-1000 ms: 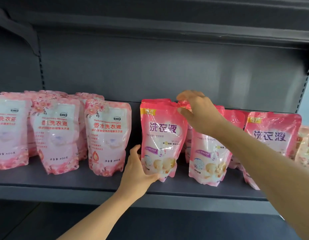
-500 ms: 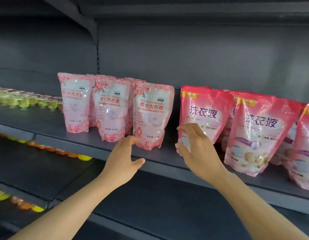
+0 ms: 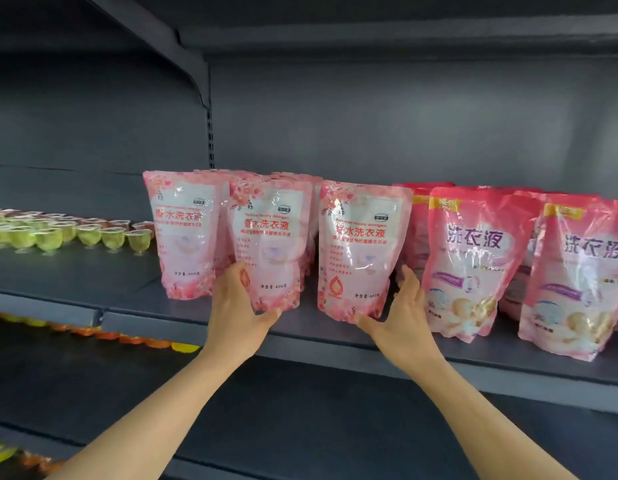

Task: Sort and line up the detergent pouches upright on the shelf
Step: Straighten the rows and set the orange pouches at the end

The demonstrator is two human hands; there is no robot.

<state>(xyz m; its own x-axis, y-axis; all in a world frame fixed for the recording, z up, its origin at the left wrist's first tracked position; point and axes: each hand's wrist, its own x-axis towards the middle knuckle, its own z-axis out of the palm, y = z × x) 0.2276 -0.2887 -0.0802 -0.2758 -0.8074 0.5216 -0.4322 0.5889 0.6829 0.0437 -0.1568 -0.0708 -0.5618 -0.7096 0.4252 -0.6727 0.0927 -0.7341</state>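
Three pale pink floral detergent pouches stand upright in a front row on the grey shelf (image 3: 335,351), with more behind them. My left hand (image 3: 236,306) grips the bottom of the middle pale pouch (image 3: 271,237), fingers on its left side and thumb under its base. My right hand (image 3: 403,313) holds the right pale pouch (image 3: 361,244), with the thumb under its bottom edge and the fingers along its right side. The left pale pouch (image 3: 183,233) stands untouched. To the right, darker pink pouches (image 3: 477,258) stand in a row; another (image 3: 577,278) leans slightly.
Small green and red jelly cups (image 3: 58,233) fill the same shelf at the far left. Orange and yellow cups (image 3: 134,339) sit on the shelf below. A dark upper shelf and its bracket (image 3: 183,57) hang overhead.
My hands left the darker pink pouches and moved left to the pale floral ones. The left hand now grips the middle pale pouch and the right hand the right one. The view came closer.
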